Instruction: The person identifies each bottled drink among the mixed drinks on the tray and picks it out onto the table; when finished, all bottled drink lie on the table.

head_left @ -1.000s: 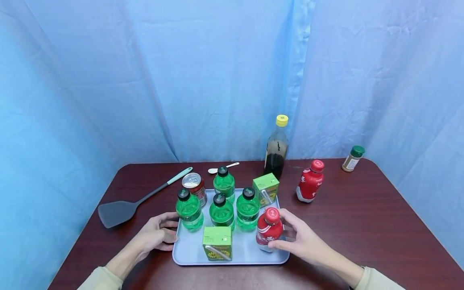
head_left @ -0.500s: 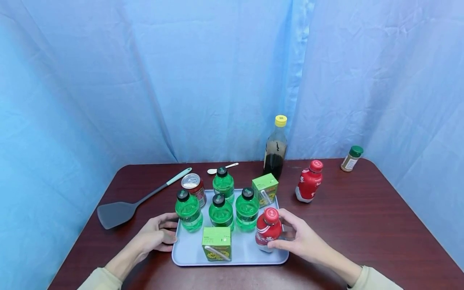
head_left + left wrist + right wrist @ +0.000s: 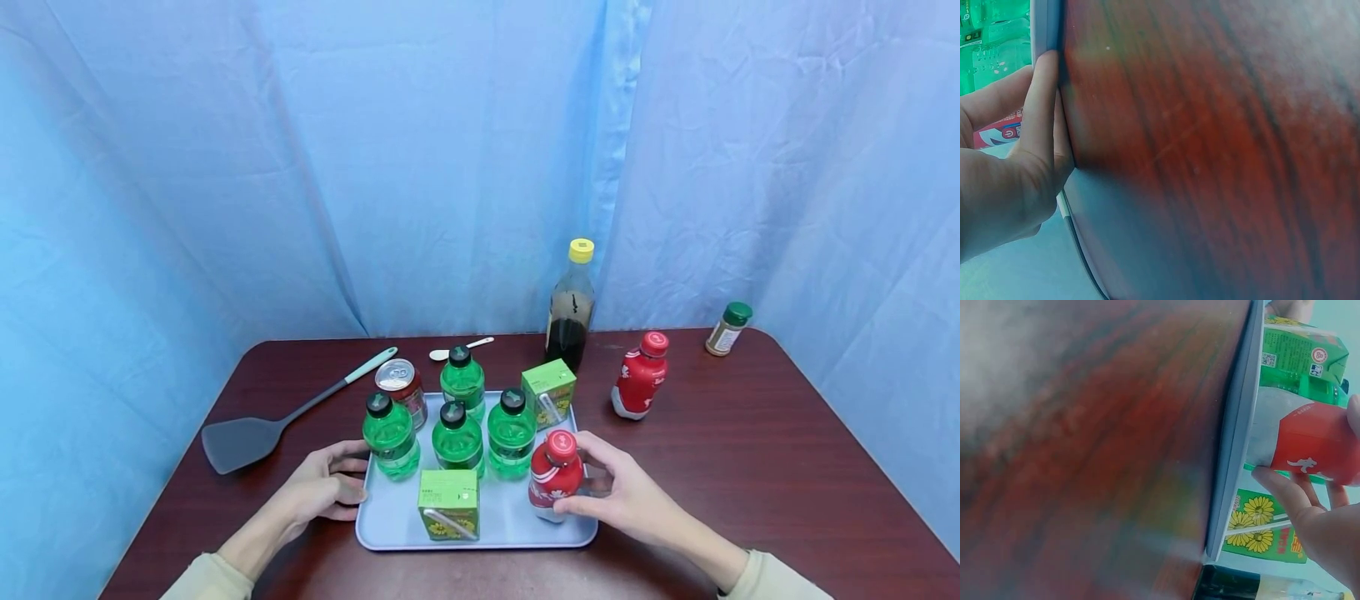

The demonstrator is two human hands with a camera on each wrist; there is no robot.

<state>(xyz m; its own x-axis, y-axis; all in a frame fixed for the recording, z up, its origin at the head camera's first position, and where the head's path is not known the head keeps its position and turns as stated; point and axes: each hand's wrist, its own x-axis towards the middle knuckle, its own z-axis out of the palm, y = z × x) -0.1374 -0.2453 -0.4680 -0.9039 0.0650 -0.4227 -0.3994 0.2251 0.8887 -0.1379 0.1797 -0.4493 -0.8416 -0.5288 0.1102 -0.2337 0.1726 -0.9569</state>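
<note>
In the head view, my right hand (image 3: 626, 500) grips a small red bottle (image 3: 557, 475) at the right front of a pale blue tray (image 3: 517, 533). The thumb lies on its near side, the fingers behind. The right wrist view shows this bottle (image 3: 1316, 440) with a white animal print. My left hand (image 3: 318, 483) touches the tray's left edge, fingers fairly straight; in the left wrist view, fingertips (image 3: 1047, 69) meet the rim. On the tray stand several green bottles (image 3: 460, 442) with black caps, a green drink carton (image 3: 450, 504) in front, and another carton (image 3: 550, 392) at the back right.
A red can (image 3: 401, 387) stands by the tray's back left corner. Around it on the table are a spatula (image 3: 247, 437), a white spoon (image 3: 461, 348), a yellow-capped bottle of dark liquid (image 3: 572, 317), a second red bottle (image 3: 642, 375) and a green-lidded spice jar (image 3: 729, 329).
</note>
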